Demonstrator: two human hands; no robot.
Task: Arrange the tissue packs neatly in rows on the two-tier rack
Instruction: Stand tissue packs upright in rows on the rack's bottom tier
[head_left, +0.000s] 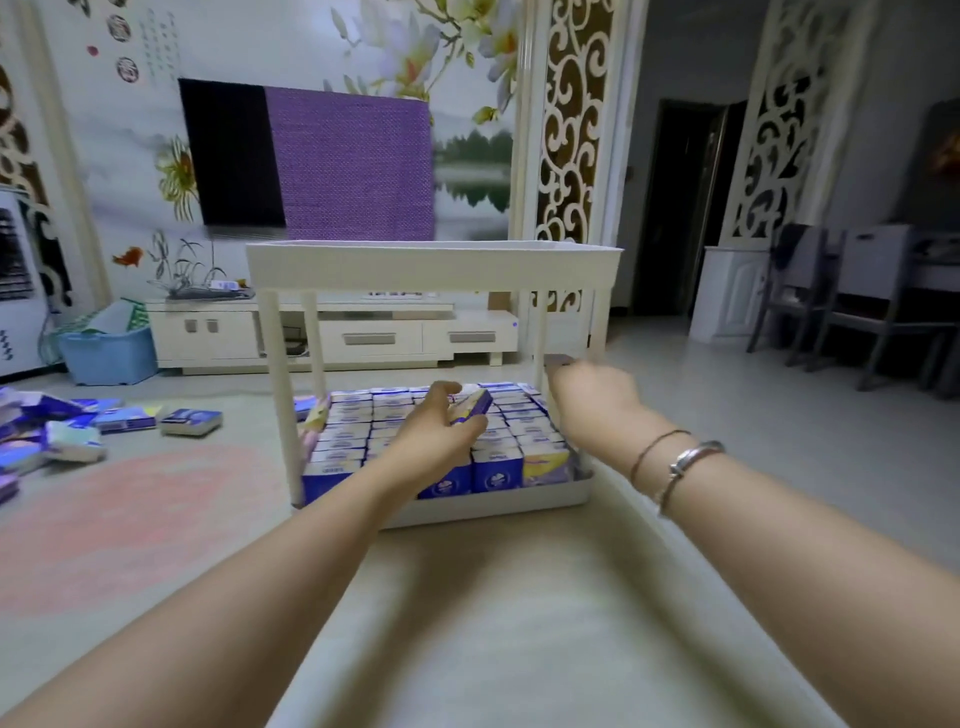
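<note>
Nearest the camera, 2 bare forearms reach up from the bottom of the frame over a pale mat; the arm at right wears a thin cord and a metal bracelet (693, 458). At centre, the left hand (435, 432) holds 1 tissue pack (471, 406), thumb and fingers curled round its narrow sides, tilted just above the packs already standing in the lower tier. The right hand (592, 391), right of centre, reaches toward the rack's right legs; it is blurred, and whether its fingers are apart or closed on anything cannot be told. The two-tier rack (434, 266) stands on the floor at centre: its lower tier (498, 506) is packed with upright blue-and-white packs in close rows, with little room left, while the contents of the upper tier are hidden by its rim. A pack of this kind is judged light, soft and compressible, in a slick film wrapper; a hold across the narrow sides, as here, should keep it square, and a hard squeeze would likely dent it. Further loose packs (191, 421) lie scattered on the floor at left, well apart from the rack. Beyond, a blue basket (109, 356) sits left of a white TV cabinet (332, 338), with a wall screen partly covered by purple cloth (353, 166) above.
</note>
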